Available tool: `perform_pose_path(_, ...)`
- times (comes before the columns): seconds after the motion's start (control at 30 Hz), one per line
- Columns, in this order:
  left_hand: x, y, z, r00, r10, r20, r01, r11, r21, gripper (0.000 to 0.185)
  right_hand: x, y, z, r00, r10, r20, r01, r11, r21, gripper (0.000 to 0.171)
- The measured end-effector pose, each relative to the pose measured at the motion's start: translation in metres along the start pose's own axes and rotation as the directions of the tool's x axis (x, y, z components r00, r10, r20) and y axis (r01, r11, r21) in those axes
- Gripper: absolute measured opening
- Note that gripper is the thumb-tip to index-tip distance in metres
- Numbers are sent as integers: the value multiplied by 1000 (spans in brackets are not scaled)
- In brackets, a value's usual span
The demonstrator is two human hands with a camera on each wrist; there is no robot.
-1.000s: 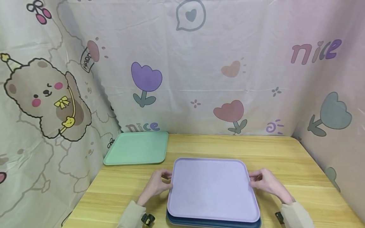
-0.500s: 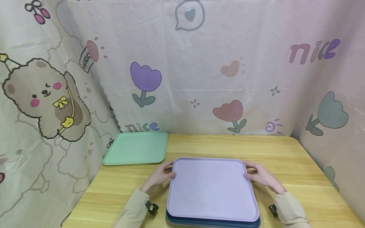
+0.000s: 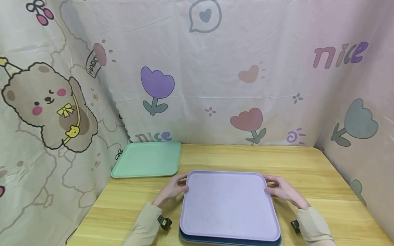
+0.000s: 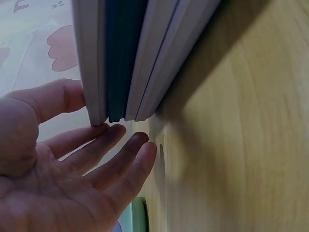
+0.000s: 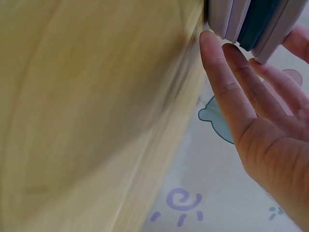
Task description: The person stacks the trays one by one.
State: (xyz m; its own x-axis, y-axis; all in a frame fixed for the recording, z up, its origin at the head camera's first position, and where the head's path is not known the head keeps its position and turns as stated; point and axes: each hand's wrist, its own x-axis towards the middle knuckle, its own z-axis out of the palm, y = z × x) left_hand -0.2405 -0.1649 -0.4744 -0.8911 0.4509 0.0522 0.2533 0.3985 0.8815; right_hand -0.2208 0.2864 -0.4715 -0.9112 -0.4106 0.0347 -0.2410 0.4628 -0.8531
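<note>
Both hands have slid from the stack's mid-sides to its far corners. Left hand [image 3: 172, 189] and right hand [image 3: 283, 190] flank the lilac rectangular plastic tray [image 3: 229, 205] topping the stack on the wooden table [image 3: 307, 164]; fingers nearly straight, seemingly touching edges, gripping nothing.
</note>
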Motion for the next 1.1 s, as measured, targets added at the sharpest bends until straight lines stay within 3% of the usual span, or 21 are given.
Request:
perform_pose_path(0.63,-3,-3,-2,998,49,36,-47,998,-46,60,-5,4,1,999,3,39,-3,1000,5,63)
perform_pose_path(1.1,-6,-6,-3,998,30,48,-26,996,-89,61,-6,5,3,998,-7,66,3,998,55,65)
